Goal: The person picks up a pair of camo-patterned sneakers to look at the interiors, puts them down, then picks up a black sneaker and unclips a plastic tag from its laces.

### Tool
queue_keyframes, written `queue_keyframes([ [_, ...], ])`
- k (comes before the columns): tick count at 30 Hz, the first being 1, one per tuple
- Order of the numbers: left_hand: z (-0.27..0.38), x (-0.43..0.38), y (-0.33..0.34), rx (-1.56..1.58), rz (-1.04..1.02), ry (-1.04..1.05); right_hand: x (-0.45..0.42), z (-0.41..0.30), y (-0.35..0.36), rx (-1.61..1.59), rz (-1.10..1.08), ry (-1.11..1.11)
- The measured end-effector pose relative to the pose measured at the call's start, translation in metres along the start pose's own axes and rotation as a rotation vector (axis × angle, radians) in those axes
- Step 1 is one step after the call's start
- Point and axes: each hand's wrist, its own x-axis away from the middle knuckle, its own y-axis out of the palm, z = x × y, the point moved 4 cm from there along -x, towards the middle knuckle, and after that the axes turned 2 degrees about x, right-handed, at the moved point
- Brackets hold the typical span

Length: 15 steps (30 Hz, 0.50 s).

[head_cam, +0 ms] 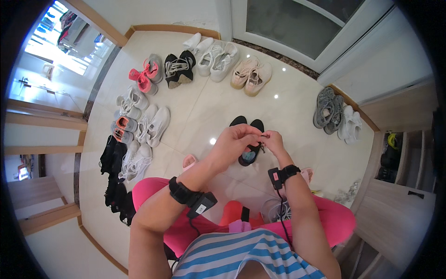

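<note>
A pair of black shoes (257, 125) stands on the tiled floor before me, toes pointing away, with a pale blue insole showing in one. Above the shoes, my left hand (240, 139) has its thumb and fingertips pinched together beside my right hand (273, 141). A thin dark strand, seemingly a shoelace, shows between the fingertips, and a black lace end hangs by the right shoe. My right fingers close on this strand; whether the left ones hold it too is hard to see. My left hand hides much of the left shoe.
Pink sneakers (252, 75), white sneakers (219, 61), black sneakers (179, 69) and several other pairs line the floor ahead and left. Grey knit shoes (328, 110) and white shoes (349, 123) stand right, near an open shoe cabinet (393, 209). A pink slipper (189, 161) lies near my left forearm.
</note>
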Motion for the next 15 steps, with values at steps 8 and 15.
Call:
queue_keyframes([
  [8, 0.002, 0.003, 0.015, -0.074, 0.05, 0.181, 0.107, -0.195, -0.09, 0.069, -0.127, -0.307],
  [15, 0.03, 0.019, 0.047, -0.125, -0.225, 0.312, 0.192, -0.274, -0.132, -0.101, -0.043, -0.48],
])
